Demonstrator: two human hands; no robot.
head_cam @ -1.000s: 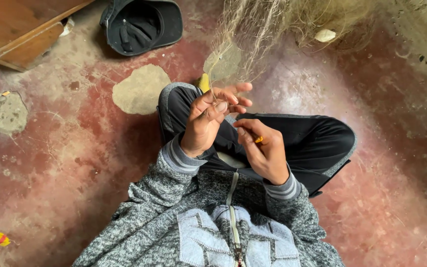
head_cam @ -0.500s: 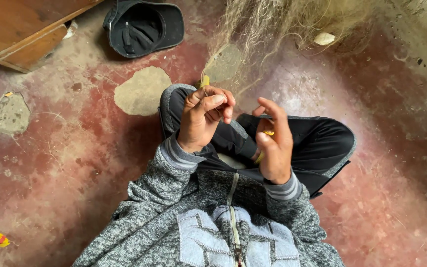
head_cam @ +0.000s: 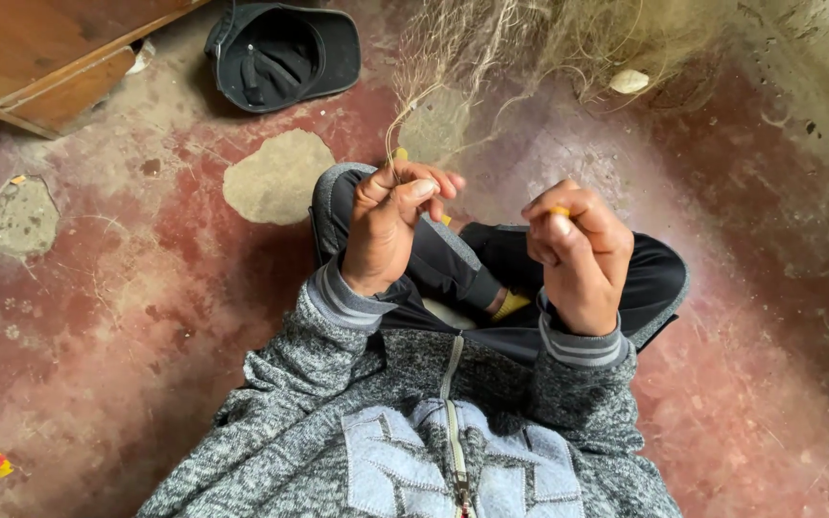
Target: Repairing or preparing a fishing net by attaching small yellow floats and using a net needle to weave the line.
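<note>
Netting [head_cam: 491, 58] heaped far on floor, strand pinched in left hand [head_cam: 386, 225], yellow needle [head_cam: 560, 210] gripped in curled right hand [head_cam: 578, 254]; likely light, limp, snag-prone, best held near knots.

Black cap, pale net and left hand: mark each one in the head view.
black cap [head_cam: 280, 58], head view, on the dark inside of its crown.
pale net [head_cam: 491, 48], head view, on the bunched strands above the hands.
left hand [head_cam: 390, 225], head view, on the back of the hand.
</note>
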